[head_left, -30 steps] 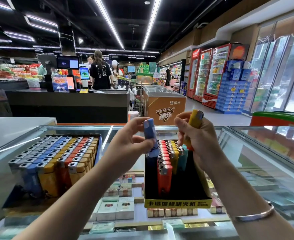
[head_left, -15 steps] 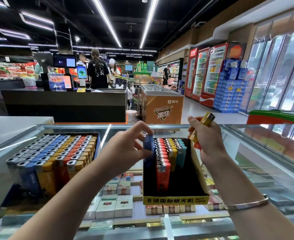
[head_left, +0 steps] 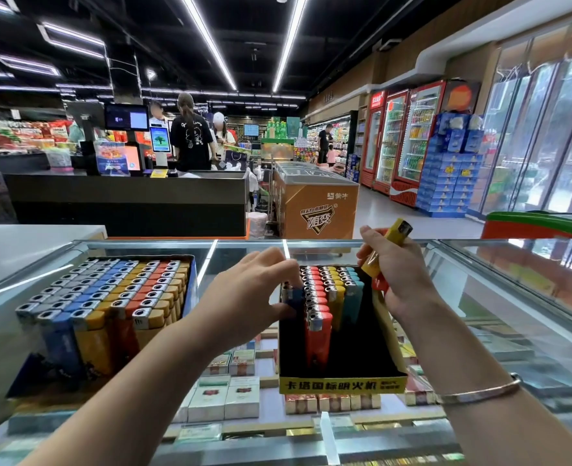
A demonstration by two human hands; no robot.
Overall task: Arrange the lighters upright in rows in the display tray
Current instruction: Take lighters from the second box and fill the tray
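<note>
Left hand (head_left: 244,297) pinching blue lighter (head_left: 293,295) in display tray (head_left: 341,385), right hand (head_left: 402,274) gripping yellow lighter (head_left: 387,248)

A long glass counter (head_left: 479,297) is holding two boxes of lighters. The black and yellow display tray (head_left: 341,385) is sitting in the middle, and a full blue tray (head_left: 192,284) is sitting to its left.

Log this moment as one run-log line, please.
step: seating blue lighter in display tray | left hand: pinches blue lighter | right hand: holds yellow lighter | rows: part-filled
</note>
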